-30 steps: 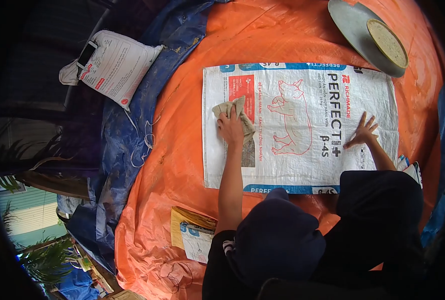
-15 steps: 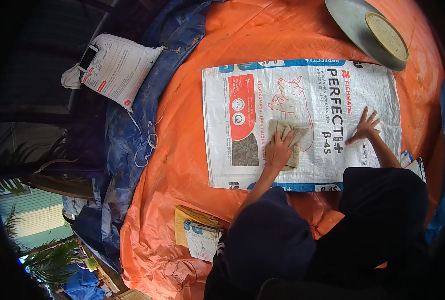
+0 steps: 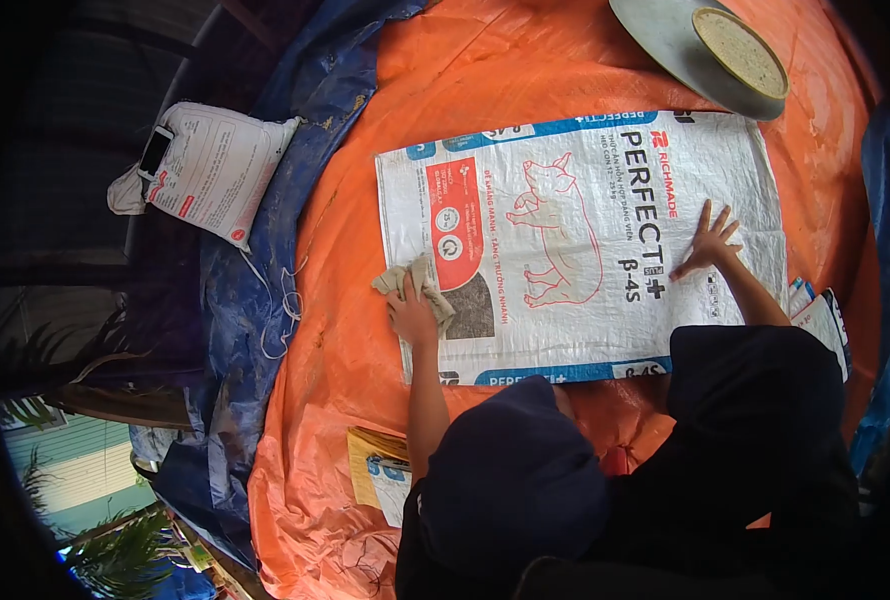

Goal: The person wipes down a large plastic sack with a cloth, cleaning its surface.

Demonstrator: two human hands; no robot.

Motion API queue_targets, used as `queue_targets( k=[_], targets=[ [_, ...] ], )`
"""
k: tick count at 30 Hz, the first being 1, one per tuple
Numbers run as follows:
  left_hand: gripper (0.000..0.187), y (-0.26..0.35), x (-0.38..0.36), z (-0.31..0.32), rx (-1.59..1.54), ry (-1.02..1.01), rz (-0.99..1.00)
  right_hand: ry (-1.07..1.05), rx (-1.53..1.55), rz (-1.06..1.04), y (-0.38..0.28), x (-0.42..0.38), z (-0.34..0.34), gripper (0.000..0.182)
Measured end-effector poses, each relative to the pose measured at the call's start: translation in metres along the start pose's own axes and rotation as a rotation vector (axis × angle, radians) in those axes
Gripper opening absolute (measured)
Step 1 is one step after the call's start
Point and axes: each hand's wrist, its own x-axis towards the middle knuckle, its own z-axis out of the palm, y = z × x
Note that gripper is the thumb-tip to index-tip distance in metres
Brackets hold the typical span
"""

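A white feed sack (image 3: 565, 330) printed with a pig outline and "PERFECT" lies flat on an orange tarp. My left hand (image 3: 413, 318) grips a greyish-beige cloth (image 3: 433, 288) and presses it on the sack's left edge, beside the red printed panel. Part of the cloth overhangs that edge. Toward the sack's right side, my right hand (image 3: 708, 245) rests on the surface with fingers spread, near the large black lettering. It holds nothing.
The orange tarp (image 3: 335, 330) has wrinkles. A filled white bag (image 3: 225, 170) with a phone (image 3: 153, 155) on it sits upper left on blue tarp (image 3: 235, 350). At upper right is a round grey lid-like object (image 3: 665, 50). Folded sacks (image 3: 370, 470) lie lower left.
My left hand has slid the cloth leftward, from the sack's middle to its left edge, uncovering the pig print. My right hand stays spread on the sack. The whole view has shifted slightly.
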Motion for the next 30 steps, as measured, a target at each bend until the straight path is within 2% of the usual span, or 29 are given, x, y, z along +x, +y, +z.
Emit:
queue_targets(
  k=[4,6,9,11,14,17,19,22,25,29,30],
  targets=[
    [0.052,-0.018,-0.009,-0.014,0.018,-0.077,-0.035,-0.038,-0.005,0.02,-0.004,-0.011,-0.01,0.182],
    [0.049,0.005,-0.027,-0.014,-0.219,-0.127,0.081,-0.045,-0.01,0.021,-0.005,-0.014,-0.013,0.181],
    [0.04,0.078,-0.078,-0.025,-0.51,-0.242,0.251,-0.042,-0.004,0.011,-0.004,-0.015,-0.014,0.181],
    [0.043,0.127,-0.111,-0.043,-0.575,-0.338,0.434,-0.039,0.005,-0.002,-0.005,-0.015,-0.013,0.181],
    [0.047,0.145,-0.115,-0.053,-0.627,-0.347,0.577,-0.035,0.005,0.004,-0.004,-0.016,-0.014,0.18],
    [0.048,0.126,-0.113,-0.039,-0.615,-0.289,0.447,-0.031,0.013,0.005,-0.002,-0.015,-0.012,0.181],
    [0.052,0.096,-0.107,-0.02,-0.498,-0.266,0.358,-0.021,0.023,0.013,-0.002,-0.013,-0.01,0.181],
    [0.055,0.046,-0.101,-0.013,-0.282,-0.099,0.32,-0.023,0.028,-0.006,-0.001,-0.016,-0.013,0.181],
    [0.056,0.005,-0.096,-0.008,-0.125,-0.039,0.171,-0.005,0.03,-0.017,0.0,-0.018,-0.012,0.18],
    [0.049,-0.037,-0.098,0.003,0.016,0.03,0.021,-0.005,0.053,-0.032,0.004,-0.012,-0.008,0.183],
    [0.049,-0.041,-0.098,0.003,-0.022,0.029,0.039,-0.001,0.062,-0.04,0.005,-0.012,-0.007,0.183]
  ],
)
